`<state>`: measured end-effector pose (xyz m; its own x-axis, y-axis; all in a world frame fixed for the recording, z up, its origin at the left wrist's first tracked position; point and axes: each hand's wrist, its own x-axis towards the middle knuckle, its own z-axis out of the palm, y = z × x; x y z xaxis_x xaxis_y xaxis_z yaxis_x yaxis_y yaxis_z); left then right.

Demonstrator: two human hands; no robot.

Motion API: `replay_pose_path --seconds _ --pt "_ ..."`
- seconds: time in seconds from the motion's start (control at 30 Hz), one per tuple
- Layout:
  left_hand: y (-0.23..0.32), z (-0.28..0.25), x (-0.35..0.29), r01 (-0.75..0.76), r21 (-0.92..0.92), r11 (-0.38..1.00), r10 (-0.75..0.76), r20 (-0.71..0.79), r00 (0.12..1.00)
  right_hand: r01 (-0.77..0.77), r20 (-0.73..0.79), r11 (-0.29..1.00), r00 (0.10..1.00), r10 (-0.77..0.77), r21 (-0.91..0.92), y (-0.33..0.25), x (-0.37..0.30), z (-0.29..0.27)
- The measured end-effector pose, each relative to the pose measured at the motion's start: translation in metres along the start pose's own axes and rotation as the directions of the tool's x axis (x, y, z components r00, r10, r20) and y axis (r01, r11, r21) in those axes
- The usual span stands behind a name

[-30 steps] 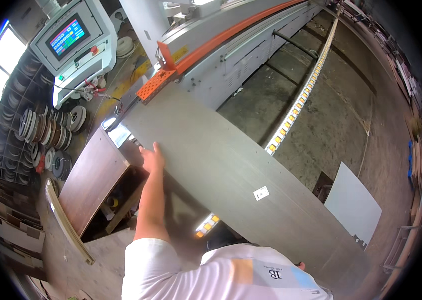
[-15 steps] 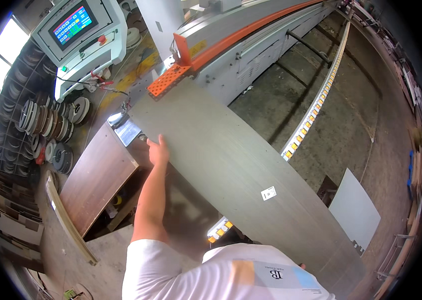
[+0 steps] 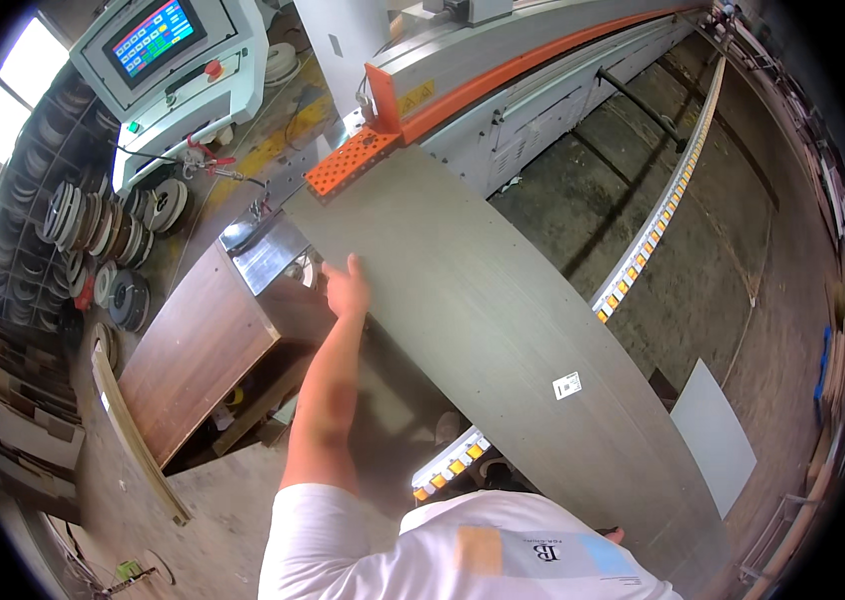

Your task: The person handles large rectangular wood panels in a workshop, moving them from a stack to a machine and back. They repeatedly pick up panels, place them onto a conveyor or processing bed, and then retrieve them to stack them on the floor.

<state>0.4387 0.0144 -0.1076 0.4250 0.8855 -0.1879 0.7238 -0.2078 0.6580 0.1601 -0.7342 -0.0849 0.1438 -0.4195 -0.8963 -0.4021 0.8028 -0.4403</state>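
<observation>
A long grey-brown panel with a small white label lies slantwise before me, its far end against the perforated orange bracket. My left hand is closed on the panel's left long edge, its thumb on the top face and its fingers over the side. Of my right hand only a small bit shows at the near part of the panel, beside my shirt; its other fingers are hidden. Left of my left hand stands a brown wood-look cabinet, with a shiny metal plate at its far end.
A grey control console with a lit screen stands at the far left, beside rolls of edge banding. The long machine runs away to the right. A roller rail and a pale board are at the right.
The panel and my left hand on it have shifted a little to the right, away from the cabinet. More of the metal plate shows. The whole view has shifted slightly too.
</observation>
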Motion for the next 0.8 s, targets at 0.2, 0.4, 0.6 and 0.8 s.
replay_pose_path --seconds 0.2,0.4,0.6,0.8 --pt "0.045 0.028 -0.004 -0.024 0.021 1.000 0.024 0.008 1.000 -0.092 0.154 0.993 0.985 0.079 0.075 -0.024 0.018 0.009" --pt "0.097 0.058 -0.007 0.006 0.045 0.999 -0.008 0.044 0.999 0.018 -0.013 0.971 1.000 -0.016 0.237 -0.039 0.017 0.066" --pt "0.135 0.107 0.004 -0.040 0.044 0.998 0.037 0.083 0.996 -0.019 0.032 0.984 0.999 0.014 0.177 -0.067 0.052 0.070" --pt "0.109 0.147 0.051 -0.270 -0.100 0.958 0.286 0.212 0.935 0.363 0.355 0.801 0.913 -0.203 -0.476 -0.015 -0.010 0.041"
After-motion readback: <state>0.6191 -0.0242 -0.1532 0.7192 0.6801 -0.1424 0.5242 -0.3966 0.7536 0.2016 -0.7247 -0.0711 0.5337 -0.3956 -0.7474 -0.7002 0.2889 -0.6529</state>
